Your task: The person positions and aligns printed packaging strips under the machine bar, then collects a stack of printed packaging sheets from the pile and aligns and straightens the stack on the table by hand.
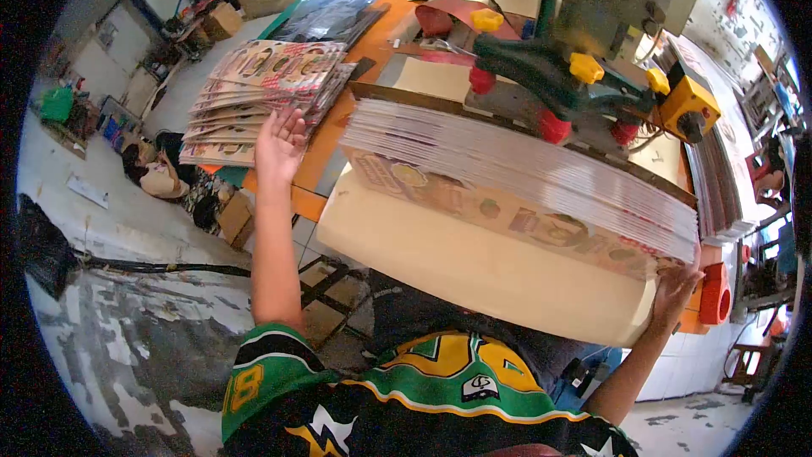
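My left hand [282,142] is open, palm up with its fingers apart. It is beside a fanned pile of printed cardboard sheets [279,68] on the left of the table. In front of me a long, thick stack of printed cardboard sheets [524,178] lies against a dark metal bar under the machine. My right hand [677,288] grips the near right corner of this stack; some of its fingers are hidden. Beneath the stack, a cream-coloured board or sheet [474,267] bends down toward my lap.
A machine [622,8] with yellow knobs and red feet stands over the stack. Its yellow switch box [689,106] sticks out right. More stacked sheets [719,161] are at the right, near a red part [715,294]. Clear plastic [326,13] lies far left. A person [161,173] sits on the floor.
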Motion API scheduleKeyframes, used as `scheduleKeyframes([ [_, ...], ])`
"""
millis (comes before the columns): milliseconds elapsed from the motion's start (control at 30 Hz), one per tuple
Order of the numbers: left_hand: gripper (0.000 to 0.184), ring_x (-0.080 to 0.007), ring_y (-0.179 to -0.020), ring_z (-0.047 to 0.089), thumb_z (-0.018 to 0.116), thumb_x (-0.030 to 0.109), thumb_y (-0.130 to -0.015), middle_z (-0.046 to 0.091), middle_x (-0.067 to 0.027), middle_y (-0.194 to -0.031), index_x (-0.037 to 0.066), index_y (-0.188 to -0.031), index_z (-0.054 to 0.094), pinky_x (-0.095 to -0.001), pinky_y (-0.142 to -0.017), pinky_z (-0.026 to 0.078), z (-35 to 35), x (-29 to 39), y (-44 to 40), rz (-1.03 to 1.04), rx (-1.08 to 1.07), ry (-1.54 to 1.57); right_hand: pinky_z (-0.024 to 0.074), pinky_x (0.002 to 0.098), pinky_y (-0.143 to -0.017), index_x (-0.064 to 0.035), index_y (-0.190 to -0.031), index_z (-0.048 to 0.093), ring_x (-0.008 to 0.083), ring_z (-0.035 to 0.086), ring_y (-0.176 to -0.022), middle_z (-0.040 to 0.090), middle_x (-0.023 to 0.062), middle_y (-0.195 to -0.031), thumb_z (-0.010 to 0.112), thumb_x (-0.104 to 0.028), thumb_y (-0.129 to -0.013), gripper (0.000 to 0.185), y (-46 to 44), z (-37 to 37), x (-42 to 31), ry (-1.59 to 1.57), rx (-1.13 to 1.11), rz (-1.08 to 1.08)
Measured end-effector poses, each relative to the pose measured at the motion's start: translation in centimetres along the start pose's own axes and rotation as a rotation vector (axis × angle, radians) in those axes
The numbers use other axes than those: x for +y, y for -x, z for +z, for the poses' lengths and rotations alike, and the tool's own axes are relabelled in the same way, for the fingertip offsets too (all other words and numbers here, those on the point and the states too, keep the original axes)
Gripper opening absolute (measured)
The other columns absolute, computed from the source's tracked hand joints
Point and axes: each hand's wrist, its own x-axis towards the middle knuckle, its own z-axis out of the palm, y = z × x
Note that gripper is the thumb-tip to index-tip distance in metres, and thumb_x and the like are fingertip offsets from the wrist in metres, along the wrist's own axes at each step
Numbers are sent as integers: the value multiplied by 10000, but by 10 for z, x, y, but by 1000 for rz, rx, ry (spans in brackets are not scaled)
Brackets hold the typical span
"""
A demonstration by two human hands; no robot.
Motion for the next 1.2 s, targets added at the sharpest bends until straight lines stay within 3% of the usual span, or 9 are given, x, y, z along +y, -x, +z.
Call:
scheduleKeyframes([
  [67,414,-176,-875,657,563,365,-965,670,-89,-1029,-4,-1152,589,-233,-601,521,-15,10,-11,-114,-226,-80,393,248,-786,-67,-1526,255,91,458,-882,519,15,-1079,409,-627,-967,806,0,22,-9,-29,56,-16],
  [167,467,-178,-841,675,559,389,-965,678,-108,-1026,-27,-1178,578,-193,-516,505,-16,20,-13,-284,-343,-48,410,235,-765,-62,-1525,257,76,473,-840,537,-7,-988,401,-596,-984,774,6,32,-14,-1,90,-67],
  [433,553,-165,-834,683,541,431,-973,668,-152,-1124,-72,-1203,552,-173,-501,520,42,7,11,-322,-345,-113,441,231,-789,-77,-1533,245,68,498,-795,554,-23,-924,389,-538,-1011,711,8,29,-13,-33,8,-83],
  [633,543,-149,-794,683,546,413,-973,683,-146,-1088,-78,-1205,535,-162,-484,511,31,-2,-21,-353,-402,56,400,258,-910,-70,-1528,252,50,479,-930,529,-53,-997,459,-543,-984,750,3,58,-30,113,256,82],
  [733,505,-140,-777,683,553,406,-971,696,-130,-1052,-58,-1170,551,-157,-475,504,36,-6,-28,-273,-346,36,487,236,-651,-66,-1444,407,146,609,-811,623,63,-1116,656,-327,-871,677,3,38,-22,137,141,-21],
  [833,469,-133,-757,688,560,414,-968,705,-114,-1026,-29,-1121,574,-160,-457,499,38,0,-30,-222,-234,-59,426,253,-859,-62,-1524,240,58,492,-913,518,-60,-1012,535,-476,-977,747,2,20,-14,-24,31,57],
  [933,444,-136,-718,694,577,434,-956,713,-103,-990,7,-1078,592,-168,-423,485,35,5,-38,-265,-181,-133,438,258,-840,-62,-1519,246,66,495,-910,529,-44,-1035,513,-493,-982,738,-1,15,-8,-134,-144,-80],
  [1033,425,-135,-672,698,616,446,-932,721,-91,-942,38,-1049,606,-169,-377,447,36,10,-41,-304,-121,-178,489,234,-675,-86,-1443,417,146,600,-875,597,78,-1196,682,-214,-843,668,-2,50,-24,-114,158,55],
  [1200,327,-74,-544,633,692,414,-890,677,-5,-738,103,-955,615,-162,-318,335,27,1,-57,-261,-62,-202,488,211,-650,-72,-1445,413,147,602,-908,588,85,-1228,621,-62,-798,679,-3,64,-26,151,283,-22],
])
